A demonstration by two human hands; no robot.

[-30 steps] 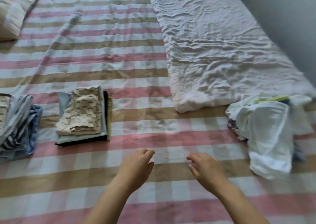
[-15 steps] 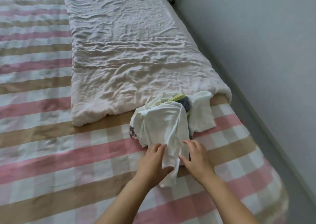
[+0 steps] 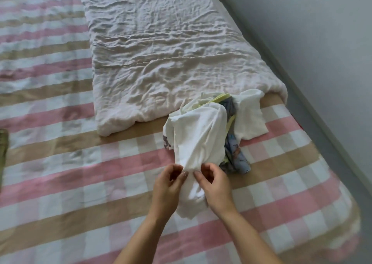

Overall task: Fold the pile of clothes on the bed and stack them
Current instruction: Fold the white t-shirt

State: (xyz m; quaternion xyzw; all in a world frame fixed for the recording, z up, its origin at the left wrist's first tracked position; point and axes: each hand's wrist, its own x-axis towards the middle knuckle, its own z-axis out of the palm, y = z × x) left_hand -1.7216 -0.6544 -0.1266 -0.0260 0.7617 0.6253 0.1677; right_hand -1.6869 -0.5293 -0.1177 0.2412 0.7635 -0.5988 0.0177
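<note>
Olive-green cloth cut by the left edge; blue printed garment (mostly under the white garment).

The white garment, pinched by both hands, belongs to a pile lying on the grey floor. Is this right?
No. The head view shows the pile on the checked bed, not the floor. The left hand and right hand do both pinch the white garment.

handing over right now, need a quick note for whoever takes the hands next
Left hand: pinches the white garment.
Right hand: pinches it too, beside the left.
The garment drapes over the unfolded pile on the striped bed, by the cream quilt.
Done: garment gripped.
Left: fold it, fold the rest of the pile, stack all.
</note>
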